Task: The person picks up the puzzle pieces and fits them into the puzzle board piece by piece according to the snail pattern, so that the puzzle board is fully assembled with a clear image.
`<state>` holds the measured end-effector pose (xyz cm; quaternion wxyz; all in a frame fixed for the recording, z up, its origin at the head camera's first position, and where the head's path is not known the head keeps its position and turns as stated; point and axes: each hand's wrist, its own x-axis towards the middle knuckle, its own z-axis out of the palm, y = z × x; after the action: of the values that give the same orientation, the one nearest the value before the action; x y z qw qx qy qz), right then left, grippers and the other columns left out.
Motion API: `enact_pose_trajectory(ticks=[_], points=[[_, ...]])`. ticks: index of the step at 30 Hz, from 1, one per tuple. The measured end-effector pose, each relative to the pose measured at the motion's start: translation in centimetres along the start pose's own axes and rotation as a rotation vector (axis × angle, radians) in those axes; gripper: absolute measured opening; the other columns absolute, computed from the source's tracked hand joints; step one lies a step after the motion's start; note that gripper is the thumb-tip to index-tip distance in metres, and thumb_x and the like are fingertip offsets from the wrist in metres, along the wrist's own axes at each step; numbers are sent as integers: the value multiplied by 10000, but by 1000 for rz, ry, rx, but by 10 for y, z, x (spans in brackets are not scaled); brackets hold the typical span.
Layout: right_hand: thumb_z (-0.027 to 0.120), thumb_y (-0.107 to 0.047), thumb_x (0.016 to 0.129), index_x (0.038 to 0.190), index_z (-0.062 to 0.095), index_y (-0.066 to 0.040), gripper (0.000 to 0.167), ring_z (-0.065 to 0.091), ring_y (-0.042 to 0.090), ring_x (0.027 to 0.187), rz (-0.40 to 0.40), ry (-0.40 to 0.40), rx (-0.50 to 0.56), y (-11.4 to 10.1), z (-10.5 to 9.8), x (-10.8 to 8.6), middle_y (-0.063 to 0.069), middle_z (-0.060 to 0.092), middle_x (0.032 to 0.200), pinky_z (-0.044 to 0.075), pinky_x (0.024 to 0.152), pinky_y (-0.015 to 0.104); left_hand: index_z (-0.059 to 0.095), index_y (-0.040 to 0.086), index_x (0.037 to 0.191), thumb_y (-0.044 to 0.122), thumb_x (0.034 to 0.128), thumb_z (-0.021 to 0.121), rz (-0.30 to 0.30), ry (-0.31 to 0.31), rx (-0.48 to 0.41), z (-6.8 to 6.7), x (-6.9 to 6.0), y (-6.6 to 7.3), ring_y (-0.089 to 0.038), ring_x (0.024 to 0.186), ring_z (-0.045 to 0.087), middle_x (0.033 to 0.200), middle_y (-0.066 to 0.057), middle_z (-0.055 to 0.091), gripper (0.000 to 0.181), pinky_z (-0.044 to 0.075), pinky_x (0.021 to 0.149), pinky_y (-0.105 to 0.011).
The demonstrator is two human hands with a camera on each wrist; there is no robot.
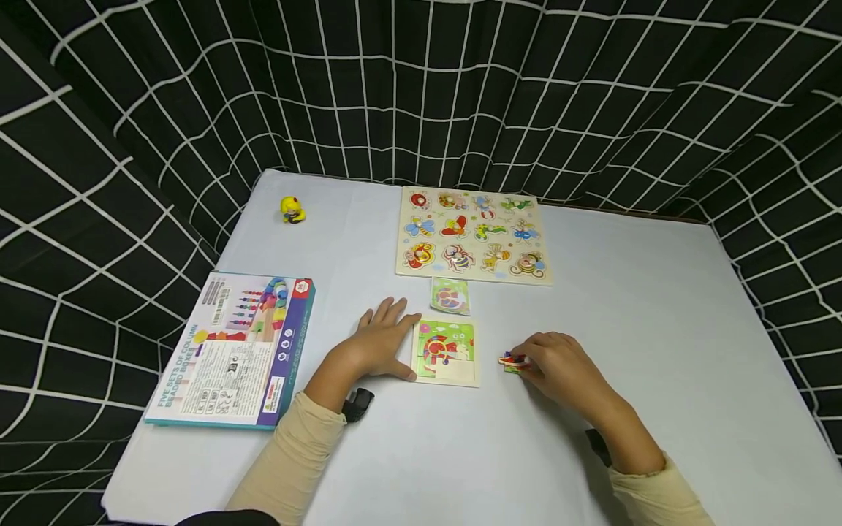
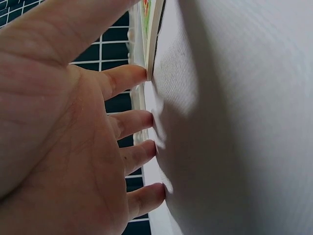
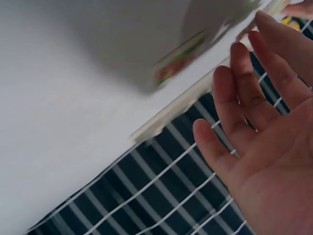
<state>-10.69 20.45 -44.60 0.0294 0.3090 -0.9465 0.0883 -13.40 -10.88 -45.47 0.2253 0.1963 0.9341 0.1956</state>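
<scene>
My left hand (image 1: 381,345) has its fingers spread at the left side of a small square wooden jigsaw board (image 1: 460,372). Its thumb touches the lower left corner and its index finger the upper left corner. Colourful pieces with a red spiral figure fill much of the board, and a bare patch shows at the lower right. To the right, my right hand (image 1: 559,369) pinches a red puzzle piece (image 1: 511,359) between thumb and fingertips, partly hidden. Another puzzle piece (image 3: 178,61), green and red, lies on the table near that hand.
Above the board lies a small picture piece (image 1: 450,297) with a similar design. Farther back is a wooden insect peg puzzle (image 1: 473,234). A flat toy box (image 1: 226,351) lies at the left, and a small yellow figure (image 1: 292,210) stands at the back left.
</scene>
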Motion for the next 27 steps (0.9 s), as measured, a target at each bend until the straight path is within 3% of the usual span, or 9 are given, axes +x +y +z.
enact_pose_trajectory(ticks=[6, 12, 27], points=[[849, -145, 725, 957, 751, -140, 252, 637, 215, 922, -137, 15, 19, -30, 7, 20, -16, 694, 915, 483, 897, 449, 283, 151, 1537, 457, 715, 833, -7, -10, 6, 0, 2, 2, -338, 1498, -26, 1628, -141, 70, 1036, 47, 1174, -574], [813, -173, 777, 1016, 748, -170, 247, 619, 215, 965, -203, -13, 17, -54, 16, 36, -24, 680, 947, 454, 952, 420, 286, 149, 1537, 466, 719, 827, 1, -1, 14, 3, 3, 2, -336, 1498, -18, 1628, -142, 74, 1031, 52, 1177, -566], [783, -209, 819, 1027, 774, -177, 211, 609, 228, 974, -218, 8, -12, -67, 25, 44, 1, 684, 969, 453, 941, 411, 285, 142, 1537, 472, 719, 825, -1, -5, 34, -1, -1, 1, -345, 1497, -1, 1626, -146, 88, 1034, 68, 1178, -563]])
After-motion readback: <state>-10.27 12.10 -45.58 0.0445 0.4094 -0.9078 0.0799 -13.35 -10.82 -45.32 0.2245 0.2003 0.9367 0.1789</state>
